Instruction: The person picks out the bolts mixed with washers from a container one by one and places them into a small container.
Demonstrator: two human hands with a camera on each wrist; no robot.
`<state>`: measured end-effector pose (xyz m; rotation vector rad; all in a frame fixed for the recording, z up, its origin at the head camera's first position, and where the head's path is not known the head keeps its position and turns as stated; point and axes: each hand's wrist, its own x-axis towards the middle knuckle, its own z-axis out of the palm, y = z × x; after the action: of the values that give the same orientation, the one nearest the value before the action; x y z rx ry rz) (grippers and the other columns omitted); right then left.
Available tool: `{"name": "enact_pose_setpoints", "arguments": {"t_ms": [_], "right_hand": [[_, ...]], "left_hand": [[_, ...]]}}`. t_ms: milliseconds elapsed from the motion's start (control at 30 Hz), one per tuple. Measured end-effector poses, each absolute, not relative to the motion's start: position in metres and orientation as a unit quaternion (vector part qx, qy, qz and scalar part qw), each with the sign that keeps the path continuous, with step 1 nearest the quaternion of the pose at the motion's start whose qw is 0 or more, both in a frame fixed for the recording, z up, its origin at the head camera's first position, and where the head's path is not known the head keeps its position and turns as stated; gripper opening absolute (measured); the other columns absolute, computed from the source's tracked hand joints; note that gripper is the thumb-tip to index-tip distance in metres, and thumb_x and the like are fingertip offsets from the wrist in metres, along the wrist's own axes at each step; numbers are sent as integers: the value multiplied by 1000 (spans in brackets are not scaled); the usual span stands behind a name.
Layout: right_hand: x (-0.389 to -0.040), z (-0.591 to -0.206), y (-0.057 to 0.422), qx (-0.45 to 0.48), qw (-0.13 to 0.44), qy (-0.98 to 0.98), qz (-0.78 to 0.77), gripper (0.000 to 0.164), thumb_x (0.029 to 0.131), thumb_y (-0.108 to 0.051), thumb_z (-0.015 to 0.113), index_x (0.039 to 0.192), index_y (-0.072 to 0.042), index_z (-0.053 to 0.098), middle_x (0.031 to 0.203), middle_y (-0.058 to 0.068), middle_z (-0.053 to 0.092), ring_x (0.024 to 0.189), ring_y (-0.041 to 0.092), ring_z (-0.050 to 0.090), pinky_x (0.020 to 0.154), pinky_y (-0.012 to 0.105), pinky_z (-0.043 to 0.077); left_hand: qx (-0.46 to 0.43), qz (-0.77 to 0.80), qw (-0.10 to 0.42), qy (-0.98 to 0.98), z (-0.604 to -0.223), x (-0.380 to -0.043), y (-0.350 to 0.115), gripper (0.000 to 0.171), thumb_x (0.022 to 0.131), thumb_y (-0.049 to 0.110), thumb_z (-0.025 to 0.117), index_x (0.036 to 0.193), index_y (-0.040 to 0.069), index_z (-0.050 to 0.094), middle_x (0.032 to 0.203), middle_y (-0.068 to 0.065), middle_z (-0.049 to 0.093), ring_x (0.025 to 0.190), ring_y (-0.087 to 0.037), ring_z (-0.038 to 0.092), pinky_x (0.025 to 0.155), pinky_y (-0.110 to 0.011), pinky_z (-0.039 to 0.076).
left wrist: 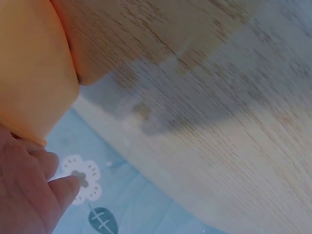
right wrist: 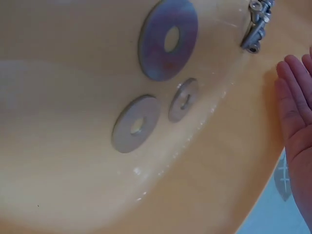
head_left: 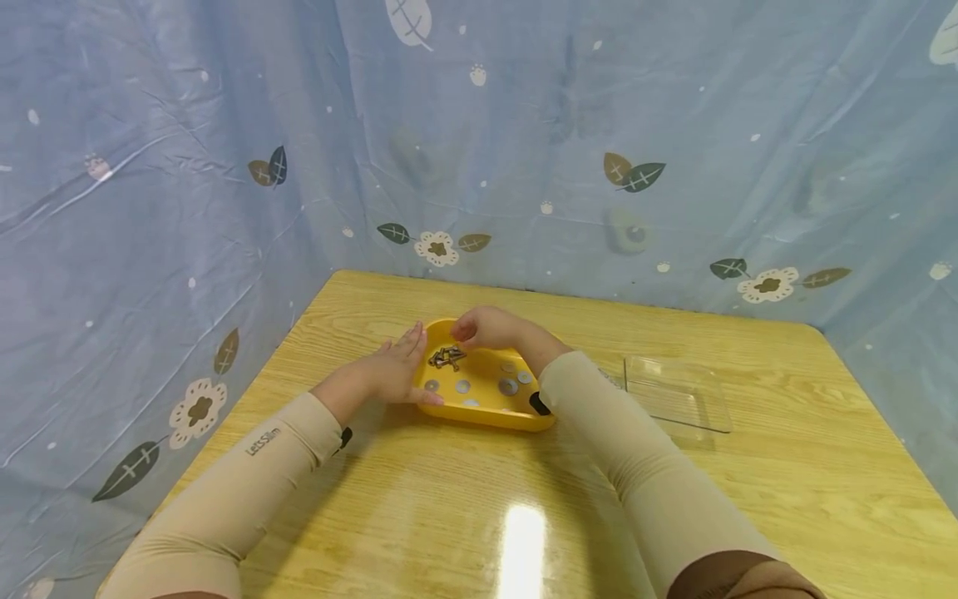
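A yellow tray [head_left: 486, 414] rests on the wooden table, with a small heap of metal bolts [head_left: 447, 358] towards its left end and several flat washers [head_left: 508, 387] scattered over its floor. At the tray's left end lies my left hand [head_left: 389, 372], its fingers spread along the rim and its thumb over the near edge. My right hand [head_left: 490, 327] reaches across the far rim, close beside the bolts. In the right wrist view its fingers [right wrist: 298, 90] lie straight and together along the tray's side wall, with nothing visible in them. Washers [right wrist: 168, 40] show large there.
To the right of the tray, partly behind the right sleeve, sits a clear plastic container [head_left: 674, 403]. A blue curtain [head_left: 516, 150] with leaf and flower prints hangs along the back and left edges of the table [head_left: 419, 507].
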<state>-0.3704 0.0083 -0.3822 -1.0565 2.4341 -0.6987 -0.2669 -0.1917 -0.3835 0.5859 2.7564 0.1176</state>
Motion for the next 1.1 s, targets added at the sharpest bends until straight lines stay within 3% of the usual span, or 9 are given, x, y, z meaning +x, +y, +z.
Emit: {"name": "enact_pose_setpoints", "arguments": {"t_ms": [267, 533, 767, 1100], "right_hand": [[-370, -397, 9, -377, 229, 865, -239, 44, 86, -3, 61, 129, -2, 52, 125, 11, 57, 110, 21, 56, 92, 27, 44], [-371, -401, 8, -382, 210, 868, -238, 39, 85, 1, 60, 124, -2, 56, 117, 10, 61, 105, 20, 59, 88, 25, 46], [-371, -402, 8, -387, 201, 875, -212, 35, 86, 0, 59, 121, -3, 59, 111, 7, 64, 103, 20, 59, 89, 27, 46], [-373, -408, 6, -410, 175, 874, -193, 26, 82, -3, 66, 108, -7, 66, 103, 3, 66, 95, 16, 61, 83, 25, 48]], "left_hand": [[206, 24, 160, 965, -383, -266, -190, 118, 73, 76, 47, 144, -2, -6, 150, -18, -15, 139, -27, -7, 109, -52, 8], [208, 8, 159, 965, -382, -268, -190, 122, 68, 81, 42, 144, -2, -6, 150, -19, -13, 139, -26, -6, 109, -51, 10], [205, 16, 168, 964, -385, -271, -191, 121, 70, 80, 44, 144, -1, -8, 148, -15, -20, 138, -25, -9, 109, -51, 8], [207, 9, 163, 965, -384, -270, -193, 123, 67, 82, 40, 144, -2, -6, 149, -17, -17, 139, -25, -8, 109, -52, 9]]}}
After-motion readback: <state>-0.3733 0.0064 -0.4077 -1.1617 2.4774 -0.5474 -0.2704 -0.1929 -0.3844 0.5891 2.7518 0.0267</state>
